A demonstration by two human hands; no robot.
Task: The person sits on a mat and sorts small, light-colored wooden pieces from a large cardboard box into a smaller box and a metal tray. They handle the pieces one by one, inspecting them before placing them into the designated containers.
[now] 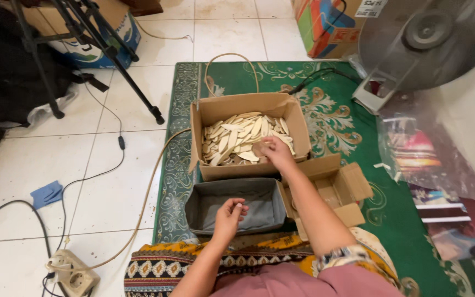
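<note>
Right hand (275, 152) reached into cardboard box (215, 110), fingers curled down onto wooden pieces (237, 137); whether one is pinched cannot be told. Left hand (230, 213) held loosely curled over grey fabric bin (196, 201), nothing visibly held. Bin set just nearside of box, likely for short transfer.
</note>
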